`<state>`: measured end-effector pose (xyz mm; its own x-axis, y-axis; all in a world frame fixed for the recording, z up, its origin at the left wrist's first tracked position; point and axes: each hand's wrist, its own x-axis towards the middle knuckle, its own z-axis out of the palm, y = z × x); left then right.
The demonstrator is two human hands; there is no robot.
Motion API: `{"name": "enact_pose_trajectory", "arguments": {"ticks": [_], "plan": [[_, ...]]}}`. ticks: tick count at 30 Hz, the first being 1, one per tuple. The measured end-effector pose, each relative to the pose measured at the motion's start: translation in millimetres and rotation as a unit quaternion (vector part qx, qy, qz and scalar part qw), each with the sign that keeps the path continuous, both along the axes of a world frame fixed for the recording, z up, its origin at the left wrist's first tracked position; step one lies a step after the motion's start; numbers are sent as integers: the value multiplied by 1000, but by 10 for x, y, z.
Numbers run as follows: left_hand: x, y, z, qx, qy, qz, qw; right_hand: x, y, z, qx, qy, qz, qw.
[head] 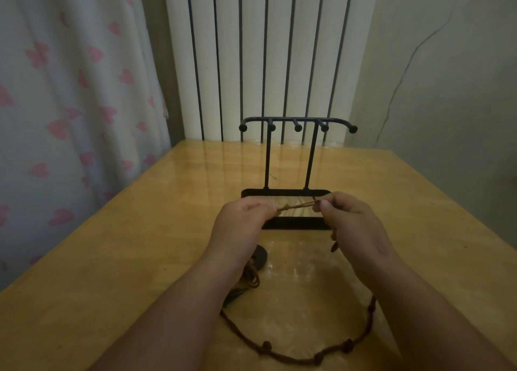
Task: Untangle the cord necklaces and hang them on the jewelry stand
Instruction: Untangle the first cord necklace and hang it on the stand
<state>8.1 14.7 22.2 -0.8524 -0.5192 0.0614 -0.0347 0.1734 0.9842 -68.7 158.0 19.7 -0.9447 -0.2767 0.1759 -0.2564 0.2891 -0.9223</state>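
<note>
My left hand (240, 219) and my right hand (352, 216) each pinch one end of a short taut stretch of brown cord (296, 206), held just above the base of the black jewelry stand (297, 125). The stand's hooks are bare. A dark pendant (333, 246) dangles below my right hand. On the table under my forearms lies a dark beaded cord necklace (319, 358) in a wide loop. A bundle of brown cord (251, 279) with a dark round pendant (258, 256) lies beside my left wrist, partly hidden by it.
The wooden table (112, 258) ends near a white ribbed radiator (265, 48) behind the stand. A curtain with pink hearts (70, 90) hangs at the left, and a plain wall stands at the right.
</note>
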Motion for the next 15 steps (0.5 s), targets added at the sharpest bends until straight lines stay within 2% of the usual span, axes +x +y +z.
{"name": "enact_pose_trajectory", "arguments": {"ticks": [4, 8, 11, 15], "plan": [[-2, -1, -33, -59, 15, -18, 998, -22, -13, -38, -4, 3, -1, 1000], [-25, -5, -55, -34, 18, -24, 999, -64, -14, -78, 51, 53, -40, 996], [-38, -13, -66, -18, 3, -27, 999, -56, -21, -69, 51, 87, -68, 993], [-56, -15, -88, -14, -1, -22, 1000, -18, -26, -44, 36, 88, -38, 995]]}}
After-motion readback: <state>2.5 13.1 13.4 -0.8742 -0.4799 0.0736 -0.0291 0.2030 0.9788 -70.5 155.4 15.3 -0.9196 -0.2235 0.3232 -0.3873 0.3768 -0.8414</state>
